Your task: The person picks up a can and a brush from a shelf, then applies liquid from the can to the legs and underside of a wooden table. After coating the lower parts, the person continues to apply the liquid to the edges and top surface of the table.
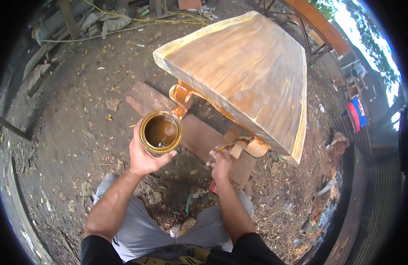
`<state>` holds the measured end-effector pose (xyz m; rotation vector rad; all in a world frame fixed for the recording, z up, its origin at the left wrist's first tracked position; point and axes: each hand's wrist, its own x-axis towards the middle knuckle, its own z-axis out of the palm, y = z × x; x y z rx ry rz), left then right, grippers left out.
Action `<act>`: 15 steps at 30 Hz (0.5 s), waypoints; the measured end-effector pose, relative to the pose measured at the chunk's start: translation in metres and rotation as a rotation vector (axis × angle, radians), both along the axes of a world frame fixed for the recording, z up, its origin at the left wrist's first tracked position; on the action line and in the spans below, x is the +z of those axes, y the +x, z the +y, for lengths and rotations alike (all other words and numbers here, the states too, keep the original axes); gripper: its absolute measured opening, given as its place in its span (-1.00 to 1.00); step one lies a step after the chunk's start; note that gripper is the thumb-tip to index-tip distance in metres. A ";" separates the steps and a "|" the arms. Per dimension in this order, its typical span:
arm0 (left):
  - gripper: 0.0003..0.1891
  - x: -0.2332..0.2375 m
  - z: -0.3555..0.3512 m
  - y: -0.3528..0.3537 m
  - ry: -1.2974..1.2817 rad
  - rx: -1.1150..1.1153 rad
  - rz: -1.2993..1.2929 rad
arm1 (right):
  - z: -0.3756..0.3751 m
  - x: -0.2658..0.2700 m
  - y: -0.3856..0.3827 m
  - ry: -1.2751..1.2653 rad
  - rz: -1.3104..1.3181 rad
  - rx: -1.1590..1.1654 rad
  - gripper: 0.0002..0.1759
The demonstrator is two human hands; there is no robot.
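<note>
So the left hand (146, 157) has its fingers wrapped round an open tin (161, 131) of glossy brown liquid, held upright and close by, probably so nothing spills. Meanwhile the right hand (220, 164) is curled low by the slab table (248, 70) and its carved leg (246, 145), too blurry to tell what it grips.

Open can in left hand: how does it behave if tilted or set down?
The can has no lid and holds brown liquid: likely spills at slight tilt. Its rim looks smeared, so probably slippery in the left hand. The dirt ground looks uneven; it may tip there.
</note>
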<state>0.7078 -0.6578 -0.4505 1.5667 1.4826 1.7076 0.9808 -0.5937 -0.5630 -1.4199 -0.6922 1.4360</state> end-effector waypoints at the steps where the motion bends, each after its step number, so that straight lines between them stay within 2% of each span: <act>1: 0.05 0.002 0.000 0.001 0.005 0.011 0.000 | -0.005 0.005 -0.011 0.002 -0.004 0.068 -0.67; 4: 0.05 0.005 0.001 0.001 -0.010 0.015 0.008 | -0.005 0.007 -0.041 0.065 -0.032 0.331 -0.61; 5: 0.06 0.004 0.001 0.002 -0.018 0.014 -0.009 | 0.002 -0.002 -0.050 0.118 -0.087 0.357 -0.57; 8: 0.06 -0.003 0.000 0.002 -0.010 0.044 0.004 | 0.031 0.024 -0.068 0.163 -0.307 0.436 -0.58; 12: 0.08 -0.006 -0.002 0.004 -0.019 0.030 -0.021 | 0.029 0.019 -0.043 0.141 -0.353 0.314 -0.59; 13: 0.08 -0.007 -0.003 0.003 -0.019 0.040 -0.002 | 0.021 0.008 -0.020 0.255 -0.462 0.377 -0.65; 14: 0.08 -0.008 -0.003 0.004 -0.020 0.044 0.018 | 0.010 0.011 -0.004 0.188 -0.403 0.319 -0.64; 15: 0.06 -0.009 -0.004 0.005 -0.023 0.006 -0.066 | -0.002 0.019 0.012 0.123 -0.342 0.251 -0.63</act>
